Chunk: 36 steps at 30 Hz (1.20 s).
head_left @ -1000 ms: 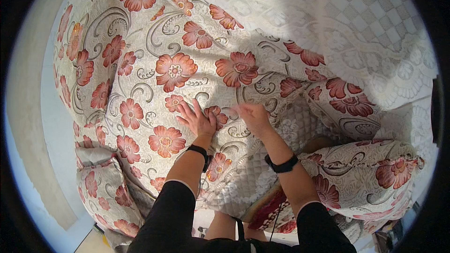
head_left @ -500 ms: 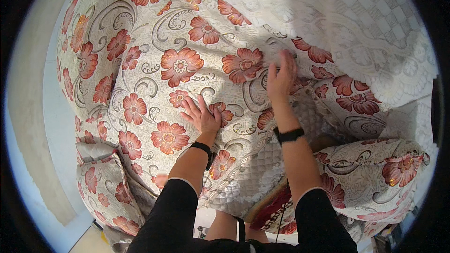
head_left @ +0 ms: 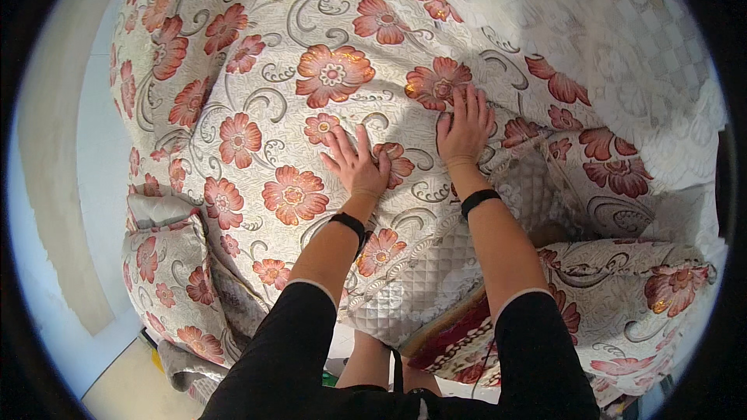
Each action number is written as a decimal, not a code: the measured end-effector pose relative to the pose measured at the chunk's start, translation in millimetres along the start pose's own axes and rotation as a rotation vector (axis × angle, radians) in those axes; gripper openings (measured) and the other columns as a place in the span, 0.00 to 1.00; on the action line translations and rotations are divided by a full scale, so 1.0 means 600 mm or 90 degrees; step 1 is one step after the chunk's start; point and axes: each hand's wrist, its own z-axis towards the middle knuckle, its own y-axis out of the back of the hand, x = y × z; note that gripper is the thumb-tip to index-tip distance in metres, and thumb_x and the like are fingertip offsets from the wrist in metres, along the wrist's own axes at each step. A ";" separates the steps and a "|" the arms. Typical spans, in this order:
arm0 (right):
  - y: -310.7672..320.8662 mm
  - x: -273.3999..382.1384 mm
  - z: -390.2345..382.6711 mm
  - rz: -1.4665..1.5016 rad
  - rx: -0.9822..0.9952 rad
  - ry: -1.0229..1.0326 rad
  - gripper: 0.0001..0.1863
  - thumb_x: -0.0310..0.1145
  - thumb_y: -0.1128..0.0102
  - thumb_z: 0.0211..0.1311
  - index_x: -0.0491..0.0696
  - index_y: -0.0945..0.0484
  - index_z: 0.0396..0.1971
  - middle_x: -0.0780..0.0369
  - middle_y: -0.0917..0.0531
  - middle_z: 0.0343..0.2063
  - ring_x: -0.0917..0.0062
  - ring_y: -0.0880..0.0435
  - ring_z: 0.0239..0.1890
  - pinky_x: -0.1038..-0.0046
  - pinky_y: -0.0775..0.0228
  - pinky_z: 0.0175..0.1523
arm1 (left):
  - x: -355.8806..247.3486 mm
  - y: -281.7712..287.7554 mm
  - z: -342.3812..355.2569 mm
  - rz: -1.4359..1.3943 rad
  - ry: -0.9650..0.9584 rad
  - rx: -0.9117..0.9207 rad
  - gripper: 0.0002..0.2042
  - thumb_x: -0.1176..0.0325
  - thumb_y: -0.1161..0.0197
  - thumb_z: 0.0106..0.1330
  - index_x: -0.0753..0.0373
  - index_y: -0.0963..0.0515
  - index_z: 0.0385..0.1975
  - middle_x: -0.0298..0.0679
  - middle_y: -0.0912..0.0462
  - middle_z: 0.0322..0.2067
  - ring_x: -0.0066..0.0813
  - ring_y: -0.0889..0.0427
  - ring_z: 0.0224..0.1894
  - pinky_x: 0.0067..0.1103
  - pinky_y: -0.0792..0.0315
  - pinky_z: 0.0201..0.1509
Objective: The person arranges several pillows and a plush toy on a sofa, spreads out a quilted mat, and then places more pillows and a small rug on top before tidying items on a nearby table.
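A cream fabric cover point(head_left: 288, 144) with red flowers and grey scrolls spreads in front of me, wrinkled in places. My left hand point(head_left: 356, 167) lies on it with the fingers spread, near the middle. Further right and a little farther off, my right hand point(head_left: 467, 128) rests palm down on the cover, fingers stretched out beside a red flower. Neither hand grips anything. Below my right hand, a grey quilted fabric point(head_left: 420, 288) shows where the cover's edge ends. Both wrists wear black bands.
White lace-patterned fabric point(head_left: 661, 101) lies at the upper right. Folded, bulky parts of flowered fabric point(head_left: 622, 280) sit at the lower right and at the lower left. A dark red patterned textile point(head_left: 459, 334) shows near my legs. Pale floor point(head_left: 109, 163) runs along the left.
My right hand has come down flat on the cover. My left hand has moved slightly up and right, and the flowered cover appears shifted rightward in view.
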 end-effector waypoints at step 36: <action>-0.031 -0.052 -0.010 0.022 0.023 -0.033 0.28 0.36 0.53 0.54 0.50 0.41 0.58 0.55 0.42 0.61 0.57 0.48 0.64 0.48 0.64 0.64 | -0.063 0.151 0.225 -0.503 -0.363 1.144 0.12 0.68 0.49 0.64 0.67 0.21 0.31 0.39 0.18 0.33 0.29 0.21 0.38 0.25 0.29 0.44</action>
